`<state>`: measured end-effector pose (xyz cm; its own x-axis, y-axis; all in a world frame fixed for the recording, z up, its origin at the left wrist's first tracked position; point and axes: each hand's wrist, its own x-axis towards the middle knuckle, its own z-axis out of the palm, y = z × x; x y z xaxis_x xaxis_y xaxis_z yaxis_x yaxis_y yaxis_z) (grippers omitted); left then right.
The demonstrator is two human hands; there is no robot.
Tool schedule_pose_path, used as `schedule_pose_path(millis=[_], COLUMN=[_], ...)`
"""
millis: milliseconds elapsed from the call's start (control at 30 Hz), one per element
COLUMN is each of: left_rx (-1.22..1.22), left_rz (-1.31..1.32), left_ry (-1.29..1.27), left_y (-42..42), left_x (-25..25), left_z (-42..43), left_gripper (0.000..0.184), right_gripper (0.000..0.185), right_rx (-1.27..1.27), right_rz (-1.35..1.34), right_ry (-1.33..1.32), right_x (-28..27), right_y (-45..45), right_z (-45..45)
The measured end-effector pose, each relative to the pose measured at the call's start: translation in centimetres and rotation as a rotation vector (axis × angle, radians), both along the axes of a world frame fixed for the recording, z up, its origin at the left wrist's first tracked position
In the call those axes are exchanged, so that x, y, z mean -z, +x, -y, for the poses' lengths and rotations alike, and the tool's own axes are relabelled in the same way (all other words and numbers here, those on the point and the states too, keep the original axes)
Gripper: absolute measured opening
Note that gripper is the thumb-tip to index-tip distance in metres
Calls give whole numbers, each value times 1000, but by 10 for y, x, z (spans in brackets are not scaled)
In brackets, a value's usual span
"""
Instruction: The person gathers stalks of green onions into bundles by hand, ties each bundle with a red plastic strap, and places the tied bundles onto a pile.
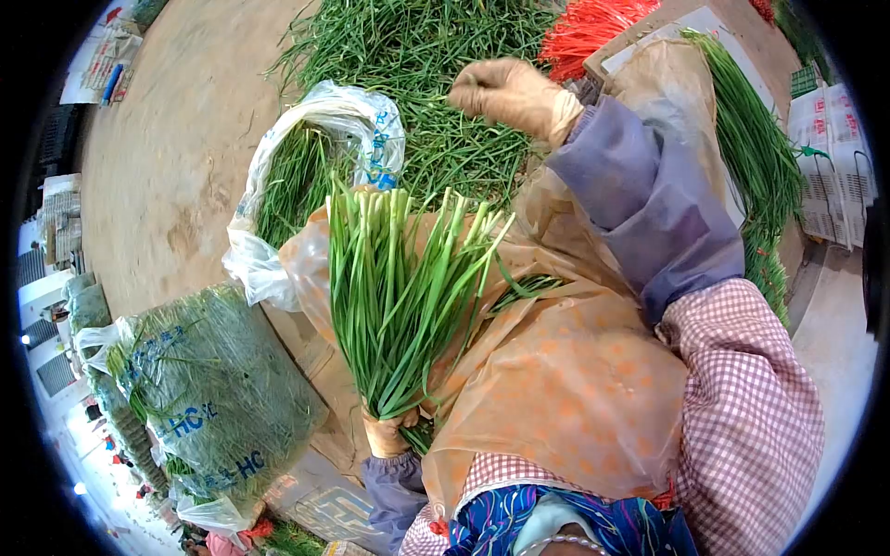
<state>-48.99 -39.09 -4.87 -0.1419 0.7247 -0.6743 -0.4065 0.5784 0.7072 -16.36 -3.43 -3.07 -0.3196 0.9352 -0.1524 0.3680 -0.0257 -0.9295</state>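
Head view: big handful of greens in one hand, the other up over the pile

So the left hand (387, 435) is closed around the leafy lower end of a thick bunch of long green stalks with pale cut ends (394, 296), fingers wrapped right around it. The bunch stands cut ends up, fanning out toward the top, in front of an orange-tan see-through plastic apron with spots (565, 380).

The right hand (514, 97) is raised near a big loose heap of green stalks (436, 56), fingers curled inward. It's a bit soft, so honestly can't tell if they're pinching anything.

Just beyond the bunch, toward the left, there's a white plastic bag with blue print (264, 167), rolled open, greens inside. Lower left is a bulging clear plastic bag with blue "HC" lettering (222, 371), packed with more greens. Up by the right arm you've got a pile of bright red-orange strips (593, 32), and further right a long sheaf of thin green stalks (756, 139), near some white wrapped bundles with red print (830, 171). Brown floor (167, 157) on the left side.
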Motion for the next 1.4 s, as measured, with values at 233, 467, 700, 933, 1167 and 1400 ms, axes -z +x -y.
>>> schedule_pose_path(millis=[233, 467, 700, 933, 1167, 1400], left_rx=[74, 16, -18, -31, -85, -67], left_rz=[56, 148, 217, 221, 271, 391], left_ry=[33, 27, 31, 31, 69, 27], left_y=[2, -1, -1, 3, 8, -13], left_x=[-7, -2, 3, -4, -7, 16], left_z=[-9, -3, 1, 4, 2, 16], left_gripper=[17, 16, 15, 15, 14, 8], right_gripper=[26, 21, 88, 72, 47, 44], right_rx=[-371, 385, -4, -37, 34, 195], right_rz=[-265, -461, -329, -605, -1021, -1014], right_ry=[-435, -70, -687, -892, -885, -766], right_x=[8, 4, -24, -2, 40, 4], right_y=[-49, 35, 24, -11, -6, 22], right_z=[49, -3, 115, 139, 123, 105])
